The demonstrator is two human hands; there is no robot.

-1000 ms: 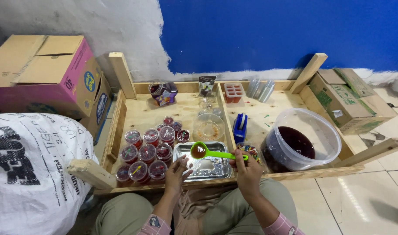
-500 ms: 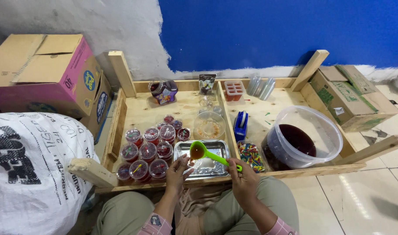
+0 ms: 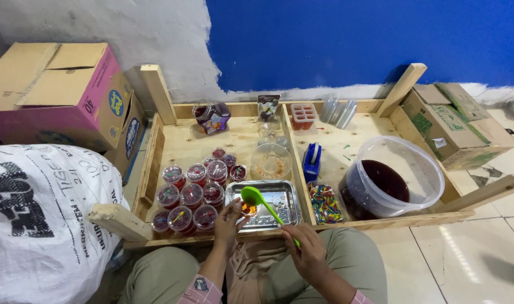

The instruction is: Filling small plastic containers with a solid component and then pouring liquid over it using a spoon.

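Note:
My right hand [image 3: 308,252] grips the handle of a green ladle [image 3: 256,198], whose bowl hovers over a small clear cup [image 3: 247,210]. My left hand [image 3: 227,221] steadies that cup, which holds reddish liquid, on a metal tray [image 3: 279,198]. Several lidded cups of dark red liquid [image 3: 192,194] are clustered just left of the tray. A large clear tub of dark red liquid [image 3: 389,177] stands to the right.
All of this sits in a low wooden frame [image 3: 181,141] on the floor. A glass bowl [image 3: 271,161], a blue tape dispenser [image 3: 311,160], coloured small spoons [image 3: 323,202] and a jar [image 3: 212,117] lie inside. Cardboard boxes [image 3: 60,93] and a white sack [image 3: 37,219] flank the left; another box [image 3: 454,121] is on the right.
My right hand has drawn back towards my body and swung the ladle's bowl down over the small cup, which my left hand now holds on the tray.

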